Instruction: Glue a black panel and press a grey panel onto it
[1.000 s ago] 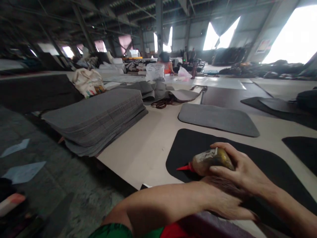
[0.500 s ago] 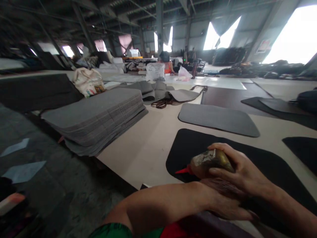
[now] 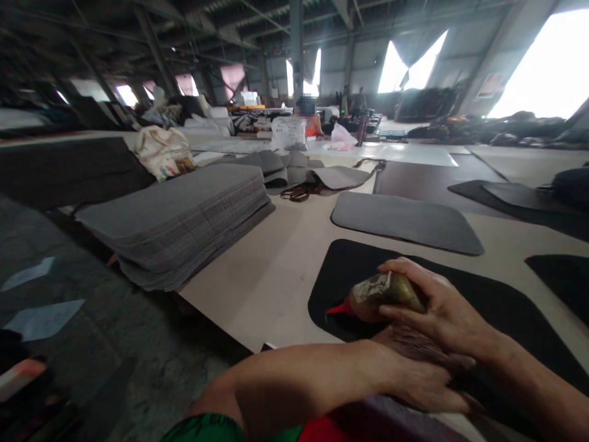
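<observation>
My right hand (image 3: 442,307) is wrapped round a glue bottle (image 3: 384,294), yellowish-brown and stained, with a whitish patch on its side. The bottle is tilted, its red nozzle (image 3: 339,308) pointing left and low over the rounded corner of a black mat (image 3: 356,264). My left forearm crosses in front, and my left hand (image 3: 423,377) rests at the mat's near side below the bottle, fingers stretched out to the right. What lies under its palm is hidden.
On the left stands a tall stack of grey sheets (image 3: 184,209). A single grey mat (image 3: 405,221) lies beyond the black one, with brown straps (image 3: 297,193) and grey pieces behind. A cloth bag (image 3: 163,150) sits at the back left; a person (image 3: 310,123) is farther off.
My right hand and the bottle have shifted slightly left. The nozzle tip stays near the same corner of the black mat. My left hand has barely moved.
</observation>
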A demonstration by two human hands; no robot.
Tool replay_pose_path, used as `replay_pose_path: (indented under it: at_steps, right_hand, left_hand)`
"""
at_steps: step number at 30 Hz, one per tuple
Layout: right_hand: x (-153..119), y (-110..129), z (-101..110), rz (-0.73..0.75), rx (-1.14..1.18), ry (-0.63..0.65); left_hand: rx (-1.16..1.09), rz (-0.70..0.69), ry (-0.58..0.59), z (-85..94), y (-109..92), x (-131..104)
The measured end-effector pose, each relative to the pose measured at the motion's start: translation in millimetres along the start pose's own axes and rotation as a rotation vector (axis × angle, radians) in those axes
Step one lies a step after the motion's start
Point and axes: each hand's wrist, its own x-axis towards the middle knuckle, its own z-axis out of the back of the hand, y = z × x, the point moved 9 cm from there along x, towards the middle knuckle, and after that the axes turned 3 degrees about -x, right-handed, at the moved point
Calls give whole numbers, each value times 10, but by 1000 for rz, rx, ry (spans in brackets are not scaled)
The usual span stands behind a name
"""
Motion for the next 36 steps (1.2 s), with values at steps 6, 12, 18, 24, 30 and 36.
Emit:
replay_pose_path:
  at_steps: [6, 12, 18, 24, 30, 36]
  right_hand:
    - [87, 14, 35, 26, -4, -37]
    - [95, 13, 26, 73, -49, -35]
    - [271, -98, 61, 43, -82, -80]
    - [548, -368, 90, -62, -131, -155]
    - [790, -595, 172, -84, -284, -228]
    - [924, -702, 245, -158, -372, -241]
  left_hand:
    - [73, -31, -32, 28, -20, -29]
    - [123, -34, -75, 63, -49, -57]
    - [67, 2, -86, 58, -16, -68]
    - [68, -6, -72, 31, -2, -52]
    - [22, 10, -42, 18, 16, -58]
    - [38, 3, -35, 34, 15, -56]
